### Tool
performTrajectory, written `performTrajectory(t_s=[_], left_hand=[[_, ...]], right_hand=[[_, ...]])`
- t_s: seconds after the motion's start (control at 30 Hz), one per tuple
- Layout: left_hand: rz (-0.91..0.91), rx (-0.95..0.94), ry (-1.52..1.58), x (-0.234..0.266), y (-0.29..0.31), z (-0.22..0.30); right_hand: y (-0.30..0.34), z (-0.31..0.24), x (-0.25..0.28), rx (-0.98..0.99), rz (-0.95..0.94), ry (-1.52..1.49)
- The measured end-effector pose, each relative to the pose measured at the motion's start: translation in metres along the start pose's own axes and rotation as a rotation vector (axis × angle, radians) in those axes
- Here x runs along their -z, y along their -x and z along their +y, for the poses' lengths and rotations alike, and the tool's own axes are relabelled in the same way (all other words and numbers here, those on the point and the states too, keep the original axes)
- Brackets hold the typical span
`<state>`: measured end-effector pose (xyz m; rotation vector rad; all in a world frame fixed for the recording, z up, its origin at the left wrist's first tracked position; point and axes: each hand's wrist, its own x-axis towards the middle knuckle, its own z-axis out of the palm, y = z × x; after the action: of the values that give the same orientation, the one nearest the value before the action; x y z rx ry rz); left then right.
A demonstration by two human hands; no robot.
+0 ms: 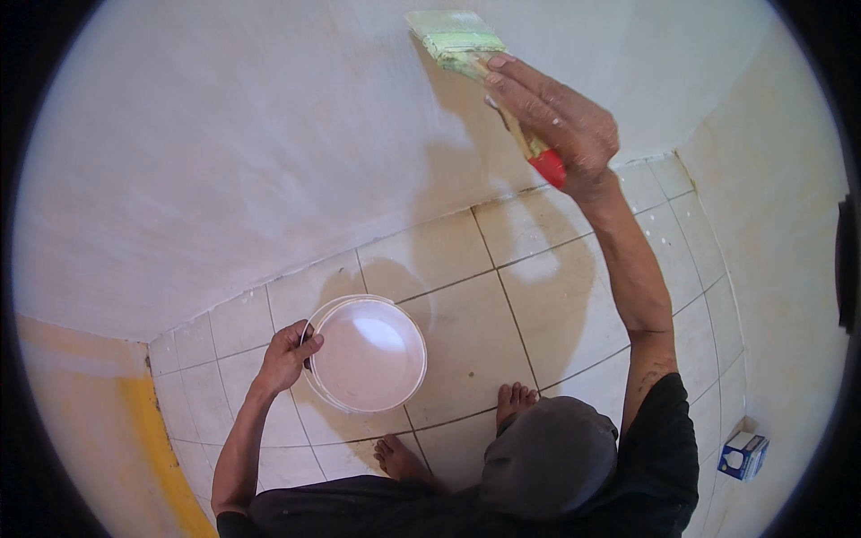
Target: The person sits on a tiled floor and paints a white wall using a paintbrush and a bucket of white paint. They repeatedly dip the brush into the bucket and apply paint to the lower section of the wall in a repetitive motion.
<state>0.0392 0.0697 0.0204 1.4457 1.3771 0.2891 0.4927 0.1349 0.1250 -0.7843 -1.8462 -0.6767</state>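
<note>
My right hand (560, 121) is raised with the arm stretched out, its fingers closed round the wooden handle of a wide paintbrush (462, 40). Pale paint coats the brush head, which lies at the wall (242, 134); the handle's end is red. Whether the bristles touch the wall I cannot tell. Lower down, my left hand (289, 357) grips the rim of a round white bucket (370, 355), thumb over the edge. Smooth whitish paint shows inside the bucket, with a bright reflection on it. A thin wire handle hangs along the bucket's side.
Beige square tiles cover the floor (466, 332), with white paint spots near the wall. My bare feet stand below the bucket. A small blue box (743, 453) sits by the right wall (780, 269). A yellow-painted strip (148, 421) runs along the left wall.
</note>
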Motion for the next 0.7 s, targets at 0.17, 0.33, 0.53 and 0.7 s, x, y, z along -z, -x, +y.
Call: performTrajectory(t_s=[0.17,0.33,0.53,0.7], left_hand=[[-0.016,0.02,0.005,0.001,0.0,0.004],[-0.002,0.037,-0.012,0.0,0.002,0.004],[-0.002,0.044,0.023,0.001,0.003,0.006],[-0.006,0.016,-0.009,0.001,0.0,0.006]], right_hand=[[0.114,-0.015,-0.059,-0.013,-0.191,0.057],[0.254,-0.066,-0.092,-0.181,-0.516,-0.162],[0.243,-0.029,-0.11,-0.334,-0.822,-0.262],[0.066,0.001,-0.053,-0.192,-0.433,-0.14]])
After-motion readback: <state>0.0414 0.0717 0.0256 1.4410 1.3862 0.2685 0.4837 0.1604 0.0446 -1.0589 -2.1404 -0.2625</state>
